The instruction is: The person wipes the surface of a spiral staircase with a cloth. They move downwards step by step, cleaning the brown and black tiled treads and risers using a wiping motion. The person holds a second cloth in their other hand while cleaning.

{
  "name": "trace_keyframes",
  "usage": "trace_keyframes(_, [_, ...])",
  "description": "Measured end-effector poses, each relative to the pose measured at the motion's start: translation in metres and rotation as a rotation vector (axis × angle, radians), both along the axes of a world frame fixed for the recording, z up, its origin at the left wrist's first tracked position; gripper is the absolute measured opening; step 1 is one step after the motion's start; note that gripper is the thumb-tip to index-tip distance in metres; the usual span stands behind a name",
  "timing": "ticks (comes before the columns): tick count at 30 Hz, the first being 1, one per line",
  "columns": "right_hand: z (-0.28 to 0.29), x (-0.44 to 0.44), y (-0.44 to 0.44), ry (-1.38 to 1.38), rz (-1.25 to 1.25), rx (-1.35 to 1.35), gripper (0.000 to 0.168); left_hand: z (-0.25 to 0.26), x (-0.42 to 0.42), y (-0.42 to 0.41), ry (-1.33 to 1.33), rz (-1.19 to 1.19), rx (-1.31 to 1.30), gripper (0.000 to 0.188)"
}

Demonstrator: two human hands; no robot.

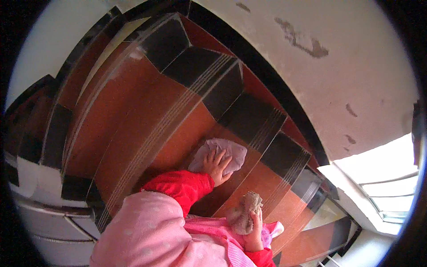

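Observation:
Spread flat on a lilac cloth, my left hand rests with its fingers apart. The cloth lies crumpled on a reddish-brown stair step with a dark border. Lower down, close to my body, my right hand grips a bunched grey-brown cloth. This second cloth is held over the steps beside my pink clothing. Both forearms wear red sleeves.
Several stair steps with grooved nosings run across the view. A black skirting borders a pale wall with dark worn patches. A bright window is at right. Metal railing bars appear at lower left.

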State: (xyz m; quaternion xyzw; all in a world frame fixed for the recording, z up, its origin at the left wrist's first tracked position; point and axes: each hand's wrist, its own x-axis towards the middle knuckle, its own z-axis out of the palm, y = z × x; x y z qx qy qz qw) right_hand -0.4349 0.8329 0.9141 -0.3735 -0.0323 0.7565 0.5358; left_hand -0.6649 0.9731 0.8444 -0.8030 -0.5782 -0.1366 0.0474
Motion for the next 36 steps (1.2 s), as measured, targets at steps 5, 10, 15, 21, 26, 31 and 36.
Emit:
trace_keyframes(5, [-0.003,-0.017,-0.033,-0.419,-0.111,-0.024,0.041,-0.010,0.000,-0.005,-0.058,0.014,-0.068,0.058])
trace_keyframes(10, [-0.013,-0.017,-0.051,-0.512,-0.193,0.066,0.042,-0.020,0.018,0.035,-0.059,-0.142,-0.103,0.051])
trace_keyframes(15, [-0.006,-0.033,-0.047,-0.612,-0.166,0.118,0.042,0.059,0.044,0.117,-1.115,0.212,-0.668,0.052])
trace_keyframes(21, [-0.007,-0.030,-0.053,-0.618,-0.226,0.129,0.040,0.260,-0.065,0.076,-1.125,-0.247,-0.645,0.057])
trace_keyframes(26, [-0.017,-0.036,-0.056,-0.801,-0.146,0.180,0.039,0.287,-0.250,-0.014,-0.206,-0.441,0.062,0.047])
trace_keyframes(31, [0.004,-0.052,-0.049,-0.799,-0.078,0.174,0.034,0.234,-0.409,-0.178,0.352,-0.620,-0.419,0.063])
trace_keyframes(36, [0.037,-0.077,-0.035,-1.072,-0.022,0.337,0.033,0.214,-0.404,-0.174,0.116,-0.524,-0.383,0.068])
